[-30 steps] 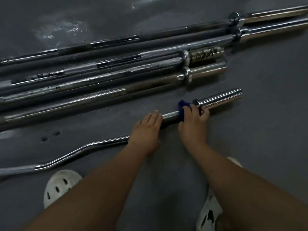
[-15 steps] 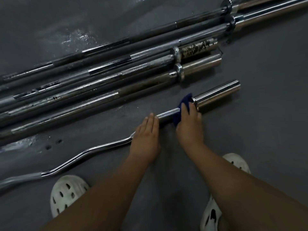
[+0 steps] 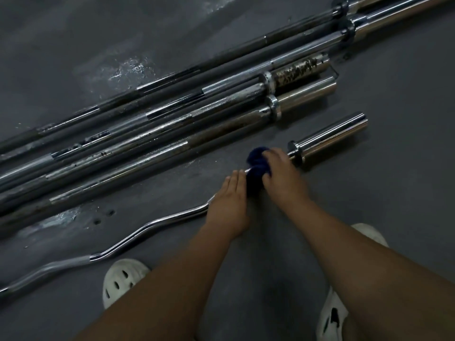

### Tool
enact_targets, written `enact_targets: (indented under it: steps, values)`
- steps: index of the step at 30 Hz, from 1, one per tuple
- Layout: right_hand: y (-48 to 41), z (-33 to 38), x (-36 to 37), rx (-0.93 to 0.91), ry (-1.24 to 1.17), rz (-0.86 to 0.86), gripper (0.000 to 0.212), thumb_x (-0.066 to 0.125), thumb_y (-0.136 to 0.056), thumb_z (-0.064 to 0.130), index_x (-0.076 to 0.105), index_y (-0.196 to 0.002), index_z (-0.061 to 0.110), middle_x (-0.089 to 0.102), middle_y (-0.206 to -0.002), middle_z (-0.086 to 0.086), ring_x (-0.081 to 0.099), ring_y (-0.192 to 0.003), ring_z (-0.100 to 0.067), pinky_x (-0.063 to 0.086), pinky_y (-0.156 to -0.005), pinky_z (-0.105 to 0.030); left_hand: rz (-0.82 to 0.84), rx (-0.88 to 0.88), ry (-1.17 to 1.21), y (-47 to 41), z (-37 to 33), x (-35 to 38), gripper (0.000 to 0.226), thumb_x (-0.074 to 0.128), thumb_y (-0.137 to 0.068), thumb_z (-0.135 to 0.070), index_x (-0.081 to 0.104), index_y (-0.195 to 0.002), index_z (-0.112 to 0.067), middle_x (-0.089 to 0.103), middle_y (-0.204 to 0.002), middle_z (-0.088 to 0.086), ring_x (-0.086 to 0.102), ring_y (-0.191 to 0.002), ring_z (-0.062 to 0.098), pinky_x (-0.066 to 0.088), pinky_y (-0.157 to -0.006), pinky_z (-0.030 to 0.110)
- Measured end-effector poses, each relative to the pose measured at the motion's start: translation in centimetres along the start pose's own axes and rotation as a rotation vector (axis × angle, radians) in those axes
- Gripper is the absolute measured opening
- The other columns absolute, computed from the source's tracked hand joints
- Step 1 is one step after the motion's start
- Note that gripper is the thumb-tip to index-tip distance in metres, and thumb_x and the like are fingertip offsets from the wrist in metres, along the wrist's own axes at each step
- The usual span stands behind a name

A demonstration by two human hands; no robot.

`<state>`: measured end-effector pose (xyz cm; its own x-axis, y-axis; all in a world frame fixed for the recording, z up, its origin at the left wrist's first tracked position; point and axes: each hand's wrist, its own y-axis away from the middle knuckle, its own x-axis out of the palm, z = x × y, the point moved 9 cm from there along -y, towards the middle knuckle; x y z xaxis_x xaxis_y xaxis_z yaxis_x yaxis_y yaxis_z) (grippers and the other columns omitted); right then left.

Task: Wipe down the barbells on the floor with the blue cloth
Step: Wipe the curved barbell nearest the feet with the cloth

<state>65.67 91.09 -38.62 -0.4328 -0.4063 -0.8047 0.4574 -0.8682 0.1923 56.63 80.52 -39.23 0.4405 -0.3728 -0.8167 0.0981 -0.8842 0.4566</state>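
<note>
A chrome curl barbell (image 3: 152,223) with a wavy shaft lies on the dark floor nearest me, its sleeve (image 3: 330,139) pointing up and right. My right hand (image 3: 283,175) grips the blue cloth (image 3: 256,166) wrapped round the shaft just below the sleeve's collar. My left hand (image 3: 229,205) rests flat on the shaft right beside the cloth, fingers straight. Several long straight barbells (image 3: 172,124) lie side by side beyond it, some rusty.
My two feet in white perforated clogs (image 3: 120,279) (image 3: 332,318) stand on the floor below the curl bar. A scuffed pale patch (image 3: 123,70) marks the floor at upper left. Bare grey floor (image 3: 394,193) lies to the right.
My right hand with the cloth has slid down the shaft away from the collar, toward my left hand. The view has shifted so the bars sit more steeply across the frame.
</note>
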Motion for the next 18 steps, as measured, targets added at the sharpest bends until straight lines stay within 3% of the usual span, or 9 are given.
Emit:
enact_targets:
  steps: [3,7,10,13,15,18]
  values:
    - [1.2,-1.2,-3.1,0.125,-0.022,-0.238,0.048,0.061,-0.081,0.006,0.049,-0.126,0.014,0.039,-0.133,-0.014,0.056,-0.103,-0.033,0.046,-0.08,-0.033,0.001,-0.02,0.036,0.2,-0.1,-0.2,0.107,0.068,-0.083,-0.022,-0.009,-0.157,-0.013,-0.001,-0.166,0.008,0.005,-0.153,0.025,0.015,-0.123,0.034]
    - [1.8,-1.6,-4.3,0.115,-0.078,-0.415,0.031,0.061,-0.08,0.002,0.06,-0.111,0.008,0.043,-0.126,-0.02,0.052,-0.108,-0.037,0.047,-0.094,-0.043,0.014,-0.042,0.057,0.1,-1.3,-0.6,0.107,0.069,-0.084,-0.021,-0.009,-0.158,-0.017,-0.002,-0.166,0.01,0.007,-0.152,0.026,0.018,-0.122,0.036]
    - [2.0,-1.5,-2.1,0.126,-0.035,-0.305,0.044,0.064,-0.08,0.006,0.057,-0.124,0.005,0.037,-0.142,-0.021,0.04,-0.128,-0.04,0.037,-0.108,-0.047,0.035,-0.049,0.061,0.4,-1.1,-0.8,0.109,0.072,-0.084,-0.021,-0.008,-0.158,-0.018,-0.001,-0.166,0.009,0.008,-0.152,0.026,0.021,-0.122,0.039]
    - [2.5,0.3,2.0,-0.021,0.216,-0.04,0.066,0.067,-0.08,0.017,0.046,-0.142,0.016,0.03,-0.152,-0.012,0.026,-0.137,-0.042,0.043,-0.102,-0.053,0.051,-0.039,0.085,0.4,-0.5,-0.7,0.105,0.069,-0.085,-0.02,-0.006,-0.158,-0.018,0.0,-0.166,0.009,0.007,-0.152,0.027,0.019,-0.122,0.038]
    - [1.8,0.0,1.0,-0.092,0.256,-0.063,0.061,0.068,-0.078,0.013,0.053,-0.137,0.014,0.039,-0.148,-0.012,0.033,-0.131,-0.041,0.049,-0.093,-0.054,0.072,-0.038,0.092,0.3,-0.2,-0.7,0.107,0.069,-0.084,-0.019,-0.008,-0.158,-0.018,-0.001,-0.166,0.007,0.006,-0.153,0.027,0.018,-0.122,0.038]
    - [1.1,-1.8,-1.4,0.112,0.202,-0.182,0.044,0.063,-0.078,0.006,0.06,-0.121,0.009,0.045,-0.141,-0.011,0.039,-0.124,-0.036,0.05,-0.091,-0.048,0.081,-0.029,0.065,0.1,0.1,-0.4,0.109,0.07,-0.083,-0.021,-0.01,-0.158,-0.017,-0.003,-0.166,0.006,0.004,-0.153,0.025,0.019,-0.122,0.035]
